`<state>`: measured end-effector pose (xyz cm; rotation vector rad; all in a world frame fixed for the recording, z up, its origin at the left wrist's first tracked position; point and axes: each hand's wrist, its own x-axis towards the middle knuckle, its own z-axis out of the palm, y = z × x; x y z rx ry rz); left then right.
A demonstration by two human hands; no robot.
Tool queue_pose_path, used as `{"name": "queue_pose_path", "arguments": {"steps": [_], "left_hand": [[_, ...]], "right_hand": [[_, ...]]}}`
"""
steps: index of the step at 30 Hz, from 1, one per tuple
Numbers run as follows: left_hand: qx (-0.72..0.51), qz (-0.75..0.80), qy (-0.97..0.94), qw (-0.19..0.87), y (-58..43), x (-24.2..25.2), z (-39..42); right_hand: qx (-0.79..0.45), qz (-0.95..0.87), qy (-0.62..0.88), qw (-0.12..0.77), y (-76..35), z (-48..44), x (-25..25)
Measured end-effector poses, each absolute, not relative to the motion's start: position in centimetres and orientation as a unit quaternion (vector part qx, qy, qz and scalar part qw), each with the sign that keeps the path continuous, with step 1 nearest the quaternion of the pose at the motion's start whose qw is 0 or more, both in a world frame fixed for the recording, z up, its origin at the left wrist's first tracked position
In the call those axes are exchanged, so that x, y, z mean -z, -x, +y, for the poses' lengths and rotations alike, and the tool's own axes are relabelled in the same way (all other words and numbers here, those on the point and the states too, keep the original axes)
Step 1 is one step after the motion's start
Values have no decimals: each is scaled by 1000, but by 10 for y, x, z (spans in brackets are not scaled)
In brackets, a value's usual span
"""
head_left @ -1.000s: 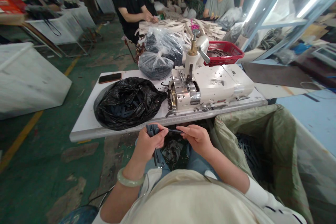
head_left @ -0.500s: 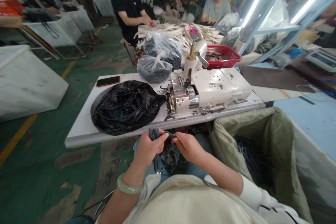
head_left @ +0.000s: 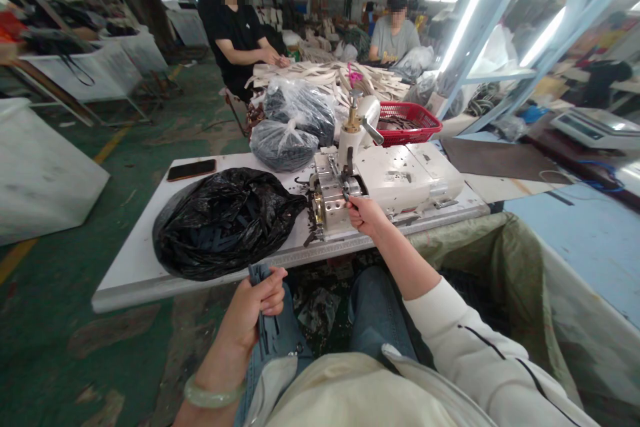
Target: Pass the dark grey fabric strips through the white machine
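Note:
My left hand (head_left: 259,300) is closed around a bundle of dark grey strips (head_left: 269,330) above my lap, in front of the table's edge. At the front of the cream machine (head_left: 410,177), my right hand (head_left: 367,215) pinches the end of a small dark strip (head_left: 346,196) against the metal feed area. The strip's far end is hidden in the machine. Left of the machine, an open black plastic bag (head_left: 225,220) holds dark strips.
A phone (head_left: 191,170) lies at the table's back left. Behind stand tied clear bags (head_left: 285,145) and a red basket (head_left: 410,123). A green fabric-lined bin (head_left: 525,260) is at the right. Two people sit across, beside pale strips.
My right hand has moved up and forward from beside my left hand to the machine, with a strip. My left hand has shifted left and slightly down, still holding the bundle.

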<state>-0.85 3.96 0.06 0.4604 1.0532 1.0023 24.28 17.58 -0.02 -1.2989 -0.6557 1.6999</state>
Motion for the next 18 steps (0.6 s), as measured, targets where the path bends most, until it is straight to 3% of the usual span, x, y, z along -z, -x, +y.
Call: {"name": "queue_pose_path", "arguments": {"steps": [7, 12, 13, 15, 17, 18], "left_hand": [[-439, 464, -204, 742, 8, -2, 42], [-406, 410, -186, 795, 1, -10, 41], [-397, 393, -175, 811, 0, -12, 41], [-386, 361, -140, 837, -5, -14, 43], [-391, 333, -91, 853, -12, -14, 46], [-402, 322, -63, 855, -16, -14, 48]], "right_hand": [[-581, -244, 585, 511, -245, 177, -4], [-329, -238, 692, 597, -314, 106, 8], [-278, -238, 722, 587, -336, 85, 14], [-75, -300, 856, 413, -377, 44, 28], [18, -341, 894, 290, -398, 12, 38], [15, -366, 890, 273, -397, 1, 40]]}}
